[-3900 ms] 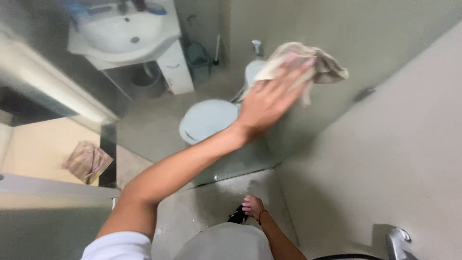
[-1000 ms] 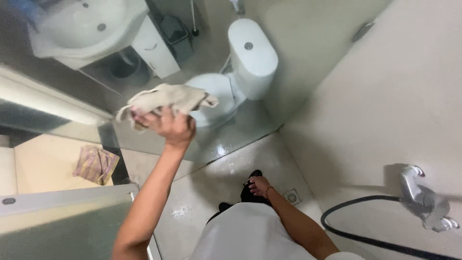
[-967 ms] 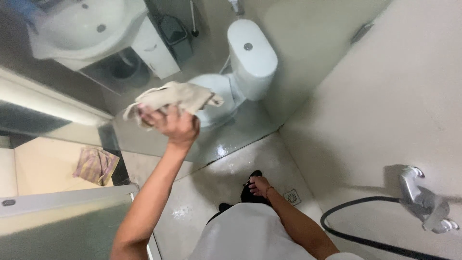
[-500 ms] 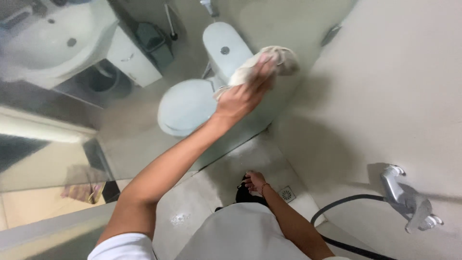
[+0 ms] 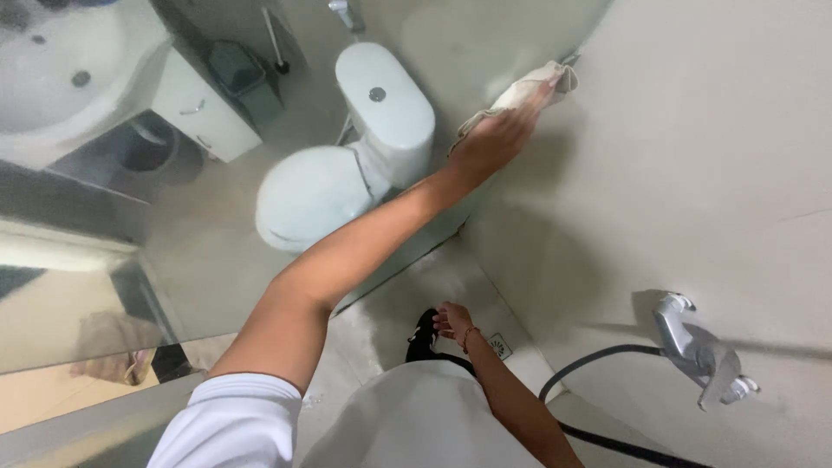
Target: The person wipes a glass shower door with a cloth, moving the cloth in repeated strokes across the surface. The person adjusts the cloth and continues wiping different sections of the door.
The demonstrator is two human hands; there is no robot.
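My left hand (image 5: 490, 143) is stretched out and presses a beige cloth (image 5: 530, 85) flat against the glass panel (image 5: 217, 260), right at the corner where the glass meets the tiled wall (image 5: 693, 156). The fingers lie over the cloth and hold it. My right hand (image 5: 452, 321) hangs loose beside my hip with its fingers slightly curled and nothing in it. Behind the glass stands a white toilet (image 5: 321, 195) with its lid down.
A chrome shower tap (image 5: 698, 351) with a black hose (image 5: 598, 354) juts from the wall on the right. A floor drain (image 5: 500, 347) lies near my feet. Beyond the glass are a white sink (image 5: 61, 78), a dark bin (image 5: 234, 74) and a toilet brush (image 5: 276, 39).
My left hand has swept the cloth across the glass from the left side to the right, ending at the wall corner. The right hand has stayed down at my side.
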